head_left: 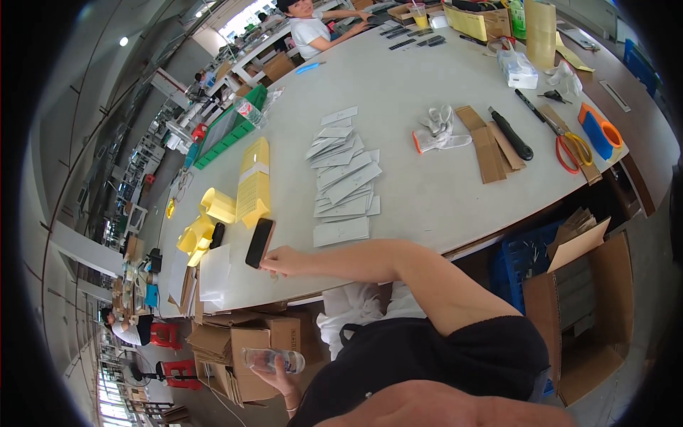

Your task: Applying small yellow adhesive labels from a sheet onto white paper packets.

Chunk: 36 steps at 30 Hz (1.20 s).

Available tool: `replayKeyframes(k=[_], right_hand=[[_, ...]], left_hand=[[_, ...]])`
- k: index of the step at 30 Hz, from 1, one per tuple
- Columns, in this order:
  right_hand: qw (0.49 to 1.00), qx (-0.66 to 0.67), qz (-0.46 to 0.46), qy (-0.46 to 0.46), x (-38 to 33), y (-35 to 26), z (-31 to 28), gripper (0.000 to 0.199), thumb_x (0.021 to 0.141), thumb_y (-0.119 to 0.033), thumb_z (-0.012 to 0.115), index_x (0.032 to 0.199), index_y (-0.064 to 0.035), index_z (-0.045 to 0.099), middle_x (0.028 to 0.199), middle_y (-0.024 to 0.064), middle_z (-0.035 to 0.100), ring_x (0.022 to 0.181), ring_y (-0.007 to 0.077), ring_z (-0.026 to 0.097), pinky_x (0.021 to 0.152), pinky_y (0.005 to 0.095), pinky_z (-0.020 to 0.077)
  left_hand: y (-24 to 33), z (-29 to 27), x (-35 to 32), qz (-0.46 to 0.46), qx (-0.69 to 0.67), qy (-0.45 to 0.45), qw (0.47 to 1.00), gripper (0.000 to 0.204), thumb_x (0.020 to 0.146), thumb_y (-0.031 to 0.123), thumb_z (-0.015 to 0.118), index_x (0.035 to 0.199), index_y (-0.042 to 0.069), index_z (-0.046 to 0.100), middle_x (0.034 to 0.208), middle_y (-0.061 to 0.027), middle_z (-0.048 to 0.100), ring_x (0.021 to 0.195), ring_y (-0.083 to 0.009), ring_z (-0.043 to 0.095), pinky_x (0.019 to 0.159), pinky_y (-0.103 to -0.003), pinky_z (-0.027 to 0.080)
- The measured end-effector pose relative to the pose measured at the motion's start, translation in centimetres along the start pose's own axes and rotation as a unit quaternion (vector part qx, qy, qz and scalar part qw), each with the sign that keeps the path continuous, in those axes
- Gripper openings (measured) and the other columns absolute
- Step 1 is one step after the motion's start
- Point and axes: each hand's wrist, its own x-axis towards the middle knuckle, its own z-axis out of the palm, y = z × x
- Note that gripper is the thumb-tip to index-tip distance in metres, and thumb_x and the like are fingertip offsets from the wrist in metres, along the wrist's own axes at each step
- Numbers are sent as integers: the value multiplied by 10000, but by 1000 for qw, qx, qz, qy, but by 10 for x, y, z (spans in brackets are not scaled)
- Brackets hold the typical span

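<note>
My right arm reaches across to the left over the table, and my right hand [283, 262] is closed on the near end of a dark-screened phone [260, 242]. Below the table's near edge, my left hand [277, 377] is wrapped round a clear, see-through bottle [281, 358], which lies sideways in the grip. A long stack of overlapping pale grey flat pieces [343, 231] lies beyond my right forearm. Left of the phone are rolled yellow sheets [219, 205] and a small black object [218, 235]. A yellow printed pack [254, 188] lies just beyond it.
A green tray [229, 135] and a plastic bottle [249, 112] stand at the far left. White gloves [441, 129], a black utility knife [511, 134], scissors [569, 146] and a tape dispenser [600, 132] lie right. Cardboard boxes [284, 332] sit under the table. Another person [311, 34] works opposite.
</note>
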Motion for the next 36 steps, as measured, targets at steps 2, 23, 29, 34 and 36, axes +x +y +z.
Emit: replayKeyframes(k=[2, 23, 29, 34, 36], right_hand=[[1000, -5, -20, -5, 0, 0, -1, 416, 871, -407, 518, 920, -19, 657, 764, 57, 622, 544, 124, 529, 510, 285, 437], [998, 17, -42, 47, 5, 6, -4, 380, 827, -399, 572, 797, -32, 670, 653, 47, 600, 480, 132, 529, 468, 288, 428], [998, 20, -49, 34, 3, 6, -4, 402, 844, -408, 559, 853, -26, 687, 686, 59, 605, 495, 134, 537, 480, 288, 444], [999, 19, -38, 33, 5, 6, -4, 405, 854, -409, 557, 870, -27, 691, 707, 65, 611, 496, 133, 530, 483, 283, 452], [999, 25, -35, 33, 6, 6, -3, 403, 857, -407, 557, 870, -28, 691, 714, 66, 614, 493, 133, 527, 484, 281, 454]], left_hand=[[9, 4, -7, -10, 12, 2, 1000, 744, 744, 174, 745, 1324, 27, 303, 1140, -99, 468, 1035, -220, 473, 928, -373, 384], [22, 27, -10, -1, -55, -59, 997, 742, 759, 194, 738, 1319, 22, 283, 1080, -115, 505, 957, -232, 530, 844, -373, 451], [21, 34, -9, 6, -54, -75, 996, 681, 765, 198, 727, 1268, 25, 302, 1060, -126, 514, 954, -233, 537, 844, -377, 462], [17, 31, -11, 2, -29, -75, 997, 689, 761, 234, 730, 1260, 22, 305, 1048, -131, 516, 951, -230, 538, 852, -385, 469], [19, 32, -14, -5, -32, -63, 998, 696, 756, 263, 735, 1250, 19, 309, 1042, -130, 518, 948, -228, 540, 854, -388, 467]])
